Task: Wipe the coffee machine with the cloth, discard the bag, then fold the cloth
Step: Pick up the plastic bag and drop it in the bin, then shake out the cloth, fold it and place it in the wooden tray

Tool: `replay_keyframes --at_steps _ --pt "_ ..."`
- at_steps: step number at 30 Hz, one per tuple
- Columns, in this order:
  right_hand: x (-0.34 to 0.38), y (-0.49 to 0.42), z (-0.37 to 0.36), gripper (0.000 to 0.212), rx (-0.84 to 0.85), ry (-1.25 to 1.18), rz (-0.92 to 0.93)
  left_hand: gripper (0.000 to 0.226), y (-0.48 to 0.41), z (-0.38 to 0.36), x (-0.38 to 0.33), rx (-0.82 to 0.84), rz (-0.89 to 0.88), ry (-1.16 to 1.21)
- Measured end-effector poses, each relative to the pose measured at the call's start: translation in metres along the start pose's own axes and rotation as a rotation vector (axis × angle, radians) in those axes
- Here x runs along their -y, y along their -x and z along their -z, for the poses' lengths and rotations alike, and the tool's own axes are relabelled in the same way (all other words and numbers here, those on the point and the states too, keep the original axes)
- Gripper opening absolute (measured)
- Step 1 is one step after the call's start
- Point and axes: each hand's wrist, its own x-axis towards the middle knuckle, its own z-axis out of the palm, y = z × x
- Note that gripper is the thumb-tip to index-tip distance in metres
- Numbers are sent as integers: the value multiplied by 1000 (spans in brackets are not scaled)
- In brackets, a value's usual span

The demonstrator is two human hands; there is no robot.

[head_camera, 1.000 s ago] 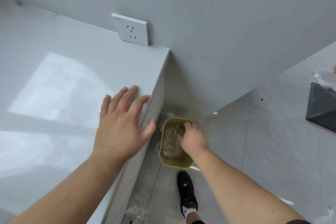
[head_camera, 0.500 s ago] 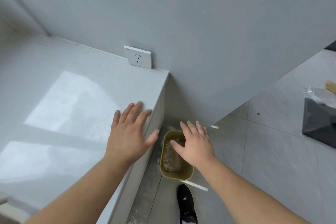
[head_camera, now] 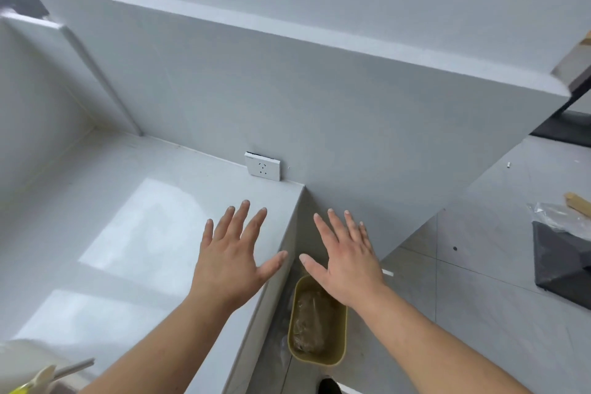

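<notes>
Edges first: the white counter (head_camera: pixel 128 233) stops in a straight right edge that runs from the far corner at the wall toward the near bottom of the view. Past that edge it drops straight to the floor (head_camera: pixel 479 313). A wall socket (head_camera: pixel 263 166) sits at the far end of the counter, just left of that corner. Higher up, the wall steps outward in a long ledge.

The left hand (head_camera: pixel 230 253) is palm down over the counter, right by the edge, fingers spread wide and thumb pointing off toward the drop (can't tell if it's actually touching the surface). The right hand (head_camera: pixel 345 262) is beside it, out past the edge in mid-air, fingers fanned wide too and holding nothing. The two thumbs are near each other but apart.

There's plenty of open tile to the right. A black angular thing (head_camera: pixel 559 265) with some clear plastic wrap (head_camera: pixel 556 211) on it sits well apart at the right side. A black shoe (head_camera: pixel 329 387) pokes in at the near edge.

The bag (head_camera: pixel 308 323) is down in an olive-yellow bin (head_camera: pixel 341 342) on the floor, tucked just beside the counter's side panel and below the right wrist. It looks like crumpled clear plastic with brownish stuff inside, lying lengthwise and filling most of the bin's bottom.
</notes>
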Motion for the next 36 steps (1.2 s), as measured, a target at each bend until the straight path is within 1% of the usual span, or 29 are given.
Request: replay_keyframes --at_steps 8,14,19,26,36 --pt "28 -14 68 89 -112 39 53 92 -3 60 -1 -99 -8 -12" --pt "46 -17 116 92 -126 49 84 93 -2 100 -3 -147 -15 -17" --pt "64 -13 153 90 -141 34 128 93 6 133 -6 -192 -14 -27" --pt "92 -11 192 88 -197 18 206 91 19 179 -2 -272 0 -40" --pt "151 -15 231 87 -273 1 345 87 51 235 27 -345 64 -75"
